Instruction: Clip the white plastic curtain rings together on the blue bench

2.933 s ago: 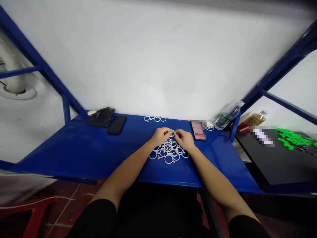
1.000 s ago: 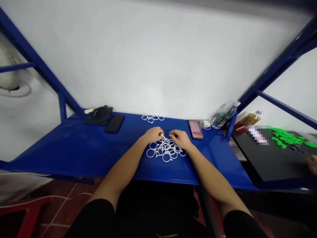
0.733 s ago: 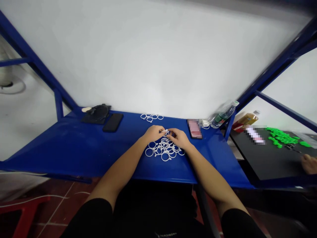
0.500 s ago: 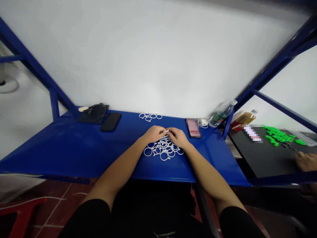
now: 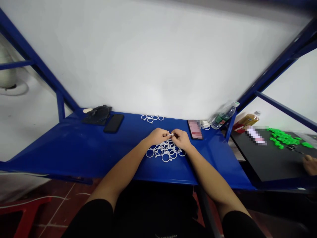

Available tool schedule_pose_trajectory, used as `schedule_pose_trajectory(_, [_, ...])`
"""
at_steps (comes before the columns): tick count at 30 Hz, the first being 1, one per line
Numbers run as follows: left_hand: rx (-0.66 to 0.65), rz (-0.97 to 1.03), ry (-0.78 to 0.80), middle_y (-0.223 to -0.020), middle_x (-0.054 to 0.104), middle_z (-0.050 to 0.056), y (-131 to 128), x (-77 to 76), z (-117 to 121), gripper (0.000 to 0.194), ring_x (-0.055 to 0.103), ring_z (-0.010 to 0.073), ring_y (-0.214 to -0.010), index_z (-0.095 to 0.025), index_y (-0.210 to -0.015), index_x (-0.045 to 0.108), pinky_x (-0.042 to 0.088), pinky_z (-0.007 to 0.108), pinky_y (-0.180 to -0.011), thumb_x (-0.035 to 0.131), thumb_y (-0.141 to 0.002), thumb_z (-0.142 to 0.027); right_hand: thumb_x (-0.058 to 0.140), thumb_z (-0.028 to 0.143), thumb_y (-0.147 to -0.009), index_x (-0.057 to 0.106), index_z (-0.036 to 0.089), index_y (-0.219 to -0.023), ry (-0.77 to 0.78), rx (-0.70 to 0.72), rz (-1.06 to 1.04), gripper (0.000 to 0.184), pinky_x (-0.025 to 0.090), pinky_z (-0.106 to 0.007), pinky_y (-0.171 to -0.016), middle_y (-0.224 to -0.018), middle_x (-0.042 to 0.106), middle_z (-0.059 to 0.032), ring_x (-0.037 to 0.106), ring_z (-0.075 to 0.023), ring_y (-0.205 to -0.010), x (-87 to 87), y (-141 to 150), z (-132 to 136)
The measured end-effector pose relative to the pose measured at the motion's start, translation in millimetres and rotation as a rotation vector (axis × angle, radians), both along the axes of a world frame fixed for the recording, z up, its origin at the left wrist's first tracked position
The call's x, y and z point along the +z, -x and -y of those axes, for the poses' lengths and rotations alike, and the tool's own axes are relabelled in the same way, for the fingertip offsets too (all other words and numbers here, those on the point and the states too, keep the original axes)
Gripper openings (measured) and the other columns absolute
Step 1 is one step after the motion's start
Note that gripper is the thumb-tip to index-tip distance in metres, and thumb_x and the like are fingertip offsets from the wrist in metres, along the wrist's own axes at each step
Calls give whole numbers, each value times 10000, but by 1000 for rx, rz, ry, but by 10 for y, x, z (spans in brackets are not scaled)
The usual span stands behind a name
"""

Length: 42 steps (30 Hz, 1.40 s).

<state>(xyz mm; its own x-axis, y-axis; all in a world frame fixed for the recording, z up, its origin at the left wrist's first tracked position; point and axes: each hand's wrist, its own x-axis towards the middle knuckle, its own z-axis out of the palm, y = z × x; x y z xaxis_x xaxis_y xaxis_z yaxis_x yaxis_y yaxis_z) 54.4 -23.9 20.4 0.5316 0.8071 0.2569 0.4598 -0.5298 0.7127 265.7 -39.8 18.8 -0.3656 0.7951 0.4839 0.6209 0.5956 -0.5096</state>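
Observation:
Just above a pile of white plastic rings [image 5: 166, 157], my left hand [image 5: 158, 135] and my right hand [image 5: 180, 138] meet fingertip to fingertip. Both pinch one small white ring [image 5: 170, 135], of which only a short, knob-ended part shows; the fingers hide the remainder. Each ring in the pile is thin and round with a little knob on its rim, and many overlap. A smaller group of the same rings [image 5: 151, 117] lies behind my hands, close to the wall.
On the blue table [image 5: 81, 148] lie a black phone [image 5: 114, 123], a dark plastic bag [image 5: 100, 115], a pink-screened phone [image 5: 195, 129], a white cable [image 5: 205, 124] and a water bottle [image 5: 224, 115]. A co-worker's hand [image 5: 310, 164] and green pieces [image 5: 282, 136] are on a black table at right.
The fingers of my two hands have drawn slightly apart around the white ring, so more of it shows. The whole view has shifted a little.

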Motion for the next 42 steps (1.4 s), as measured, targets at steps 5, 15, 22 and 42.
schedule_pose_trajectory(5, [-20, 51, 90, -650, 623, -5, -12, 17, 9, 365, 500, 116, -601, -169, -806, 755, 336, 235, -563, 615, -927, -483, 527, 194, -841, 679, 212, -789, 15, 7, 8, 162, 451, -289, -677, -746, 696, -27, 626, -186, -689, -11, -17, -29])
schedule_pose_trajectory(15, [335, 34, -41, -885, 776, 51, 181, -2, -170, 274, 684, 180, -793, -195, -966, 799, 500, 283, -751, 628, -965, -409, 593, 309, -956, 535, 236, -1486, 85, -46, -86, 539, 552, -324, -729, -1174, 746, -70, 661, -169, -727, -14, -13, -33])
schedule_pose_trajectory(22, [591, -238, -7, -1142, 778, 66, 312, -50, -260, 574, 695, 275, -1119, -246, -1457, 597, 513, 351, -954, 730, -904, -328, 576, 290, -986, 699, 231, -1256, 31, 7, 7, 302, 548, -338, -782, -1045, 759, -68, 686, -200, -847, -48, -16, -52])
schedule_pose_trajectory(42, [266, -308, -227, -1505, 592, 87, 145, -216, -179, 466, 591, 259, -1346, -219, -1388, 657, 478, 370, -1128, 536, -1027, -488, 602, 257, -985, 738, 222, -1141, 30, 37, 39, 210, 535, -329, -801, -991, 764, -59, 703, -208, -882, -105, -21, -100])
